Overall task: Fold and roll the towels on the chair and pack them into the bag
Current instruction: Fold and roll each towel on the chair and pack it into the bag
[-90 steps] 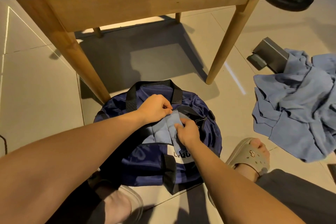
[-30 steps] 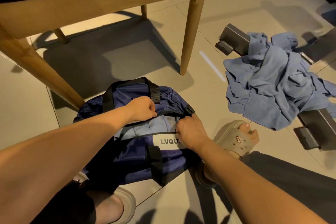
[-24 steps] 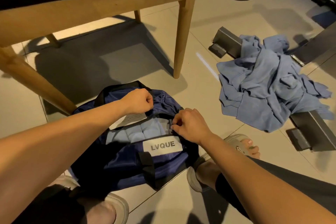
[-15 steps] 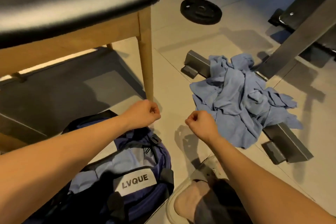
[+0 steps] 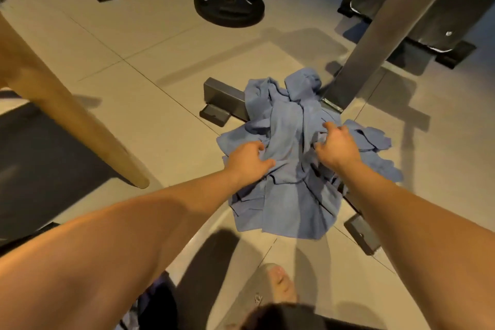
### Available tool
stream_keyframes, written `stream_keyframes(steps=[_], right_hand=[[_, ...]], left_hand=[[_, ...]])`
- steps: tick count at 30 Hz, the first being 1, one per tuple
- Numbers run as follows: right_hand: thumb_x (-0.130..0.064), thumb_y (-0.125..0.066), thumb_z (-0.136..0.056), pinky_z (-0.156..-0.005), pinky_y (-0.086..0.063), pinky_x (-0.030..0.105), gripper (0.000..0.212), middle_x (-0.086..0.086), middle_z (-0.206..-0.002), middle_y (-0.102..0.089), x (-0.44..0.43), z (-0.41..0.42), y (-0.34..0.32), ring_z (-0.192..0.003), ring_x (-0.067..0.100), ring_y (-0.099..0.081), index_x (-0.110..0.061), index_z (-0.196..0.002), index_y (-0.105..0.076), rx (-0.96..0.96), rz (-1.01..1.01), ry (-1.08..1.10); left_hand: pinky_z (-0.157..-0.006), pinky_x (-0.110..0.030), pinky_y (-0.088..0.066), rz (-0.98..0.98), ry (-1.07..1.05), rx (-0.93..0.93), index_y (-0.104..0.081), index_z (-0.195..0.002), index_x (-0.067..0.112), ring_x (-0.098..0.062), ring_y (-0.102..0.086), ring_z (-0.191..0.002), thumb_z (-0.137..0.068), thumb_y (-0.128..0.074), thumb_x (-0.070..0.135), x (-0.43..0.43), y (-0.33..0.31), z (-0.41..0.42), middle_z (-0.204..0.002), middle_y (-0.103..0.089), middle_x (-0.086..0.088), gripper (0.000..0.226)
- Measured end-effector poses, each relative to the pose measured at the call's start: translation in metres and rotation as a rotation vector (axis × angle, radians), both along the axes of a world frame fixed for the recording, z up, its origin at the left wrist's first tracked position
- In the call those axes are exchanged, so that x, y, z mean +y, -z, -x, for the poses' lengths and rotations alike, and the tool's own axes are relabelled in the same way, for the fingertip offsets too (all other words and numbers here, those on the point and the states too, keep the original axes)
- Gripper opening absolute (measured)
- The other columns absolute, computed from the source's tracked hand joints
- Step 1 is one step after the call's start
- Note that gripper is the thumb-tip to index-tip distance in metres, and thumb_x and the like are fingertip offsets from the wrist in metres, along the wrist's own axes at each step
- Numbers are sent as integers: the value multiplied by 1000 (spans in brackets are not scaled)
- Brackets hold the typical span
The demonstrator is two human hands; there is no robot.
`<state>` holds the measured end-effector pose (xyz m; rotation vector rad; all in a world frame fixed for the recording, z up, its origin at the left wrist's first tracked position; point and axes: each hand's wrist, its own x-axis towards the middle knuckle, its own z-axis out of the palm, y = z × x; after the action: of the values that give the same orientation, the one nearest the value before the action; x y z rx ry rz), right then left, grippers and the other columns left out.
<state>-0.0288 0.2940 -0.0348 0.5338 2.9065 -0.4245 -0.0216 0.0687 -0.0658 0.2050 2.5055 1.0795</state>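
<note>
Left hand (image 5: 247, 161): arm stretched forward from the lower left; the hand lies palm down on the left side of the towels (image 5: 292, 163), its fingers curled into the cloth and gripping a fold.
Right hand (image 5: 336, 146): arm stretched forward from the lower right; palm down on the right side of the heap, fingers bent and closing on a bunch of cloth.
Towels: blue, crumpled in one loose heap on the floor (image 5: 160, 67), between the two hands and under them; the far part lies over a grey metal foot (image 5: 222, 96).
Bag (image 5: 150, 300): only a dark blue piece shows at the bottom edge, under the left forearm, well apart from the towels.
Chair leg (image 5: 67, 118): wooden, slanting, at the left, its tip on the floor near the left arm.
Floor: pale large tiles with thin joints, with dark shadows of the arms.
Room: a black weight plate (image 5: 229, 5) lies flat at the far side; a grey metal beam (image 5: 375, 35) rises just behind the towels; a foot in a sandal (image 5: 267, 292) is at the bottom.
</note>
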Motion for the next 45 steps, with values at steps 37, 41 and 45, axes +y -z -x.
stream_keyframes(steps=[37, 41, 45], right_hand=[[-18, -47, -103, -68, -50, 24, 33, -2, -74, -70, -198, 30, -344, -63, 7, -65, -12, -85, -75, -63, 1399, -610], [-25, -46, -104, -82, -52, 34, 34, 1, -80, -73, -245, 18, -395, -74, 14, -66, -13, -99, -78, -207, 1370, -770], [-27, -48, -101, -96, -49, 40, 35, 8, -117, -72, -293, 13, -432, -100, 25, -66, -16, -124, -71, -304, 1373, -871]], left_hand=[[-58, -10, -45, -75, -57, 599, -75, -91, 23, 6, -60, -66, -97, -66, 27, -185, -428, 6, -76, -71, 11, 11], [-61, -12, -48, -39, -130, 628, -77, -89, 15, 4, -63, -68, -93, -73, 27, -242, -478, -28, -73, -73, 9, 13], [-70, -26, -49, 13, -227, 660, -78, -89, 13, -10, -65, -76, -91, -75, 34, -298, -515, -58, -86, -75, -11, 21]])
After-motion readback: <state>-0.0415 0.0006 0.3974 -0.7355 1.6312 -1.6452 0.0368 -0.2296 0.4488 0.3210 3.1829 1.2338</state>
